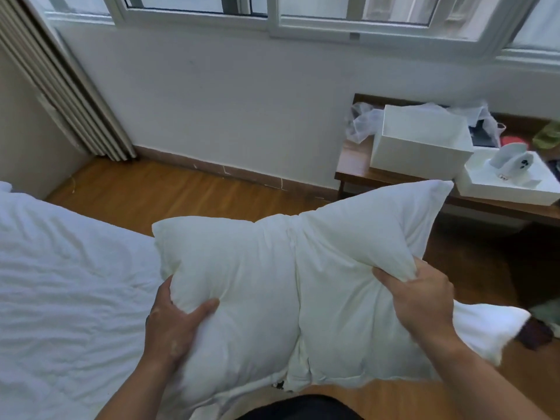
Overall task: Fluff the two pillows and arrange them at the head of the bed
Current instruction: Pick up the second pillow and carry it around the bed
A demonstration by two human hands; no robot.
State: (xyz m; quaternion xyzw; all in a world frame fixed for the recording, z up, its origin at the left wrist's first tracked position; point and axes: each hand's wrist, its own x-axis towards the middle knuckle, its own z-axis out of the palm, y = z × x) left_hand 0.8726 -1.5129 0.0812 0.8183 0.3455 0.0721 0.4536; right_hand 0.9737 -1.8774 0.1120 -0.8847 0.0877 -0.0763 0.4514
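A white pillow (272,283) hangs in the air in front of me, creased down its middle. My left hand (172,322) grips its left side, thumb pressed into the front. My right hand (421,295) pinches a fold of fabric on its right side. The bed (66,292) with a wrinkled white sheet lies to the left, and the pillow's left edge overlaps it. A bit of white at the far left edge (4,187) may be another pillow; I cannot tell.
A low wooden bench (354,165) stands at the right under the window (272,13), carrying white boxes (421,140), plastic bags and small items. Wooden floor (188,192) runs between bed and wall. A curtain (60,86) hangs at the left. Clothes lie on the floor at the right.
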